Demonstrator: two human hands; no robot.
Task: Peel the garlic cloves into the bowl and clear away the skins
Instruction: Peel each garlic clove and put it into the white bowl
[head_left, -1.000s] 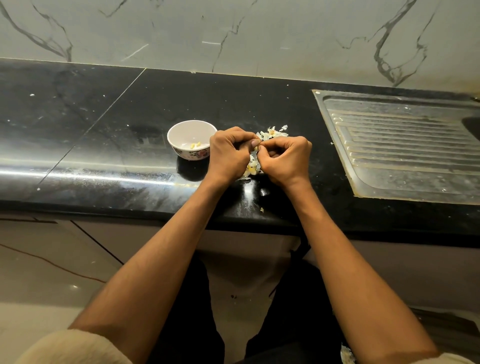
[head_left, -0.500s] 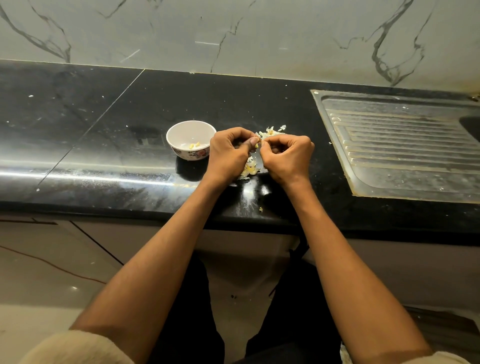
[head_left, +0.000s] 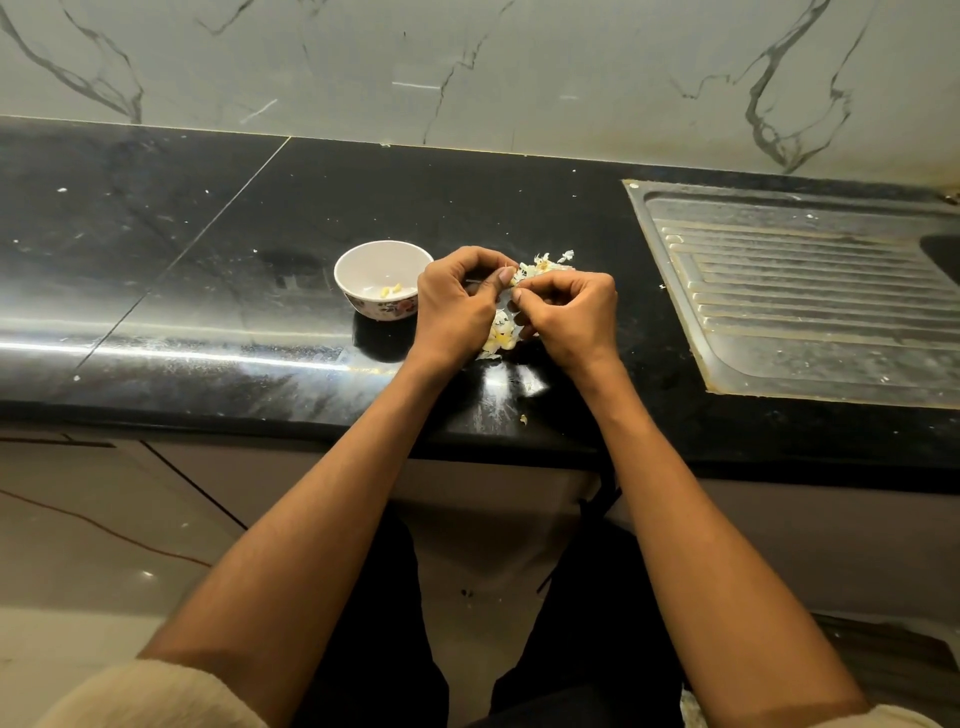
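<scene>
Garlic clove (head_left: 505, 291), small & pale, sat pinched betw. the two hands just above the counter (head_left: 218, 291); I couldn't tell how much skin it kept. Under and behind the hands lay the heap of skins & unpeeled pieces (head_left: 501, 335), running up to loose flakes by the far knuckles. Bowl (head_left: 358, 262) stood just beside the left hand, upright, w/ a few yellow peeled bits at the bottom.

Step in hand, as I judged it: peeling, mid-clove; clearing of skins not yet begun. Next move called for stripping the last skin w/ the right nails, then a short carry leftward to drop the clove in the bowl w/o dragging flakes along.

Left hand (head_left: 457, 306): fingers curled tight, thumb tip pressed on the clove, wrist near the counter edge. Right hand (head_left: 569, 312): fingers curled, thumb & forefinger nipping at the clove or its skin, which of the two I couldn't tell. Forearms converged from below; cream sleeves pushed up. Sink drainboard (head_left: 800, 291) well apart, right.
</scene>
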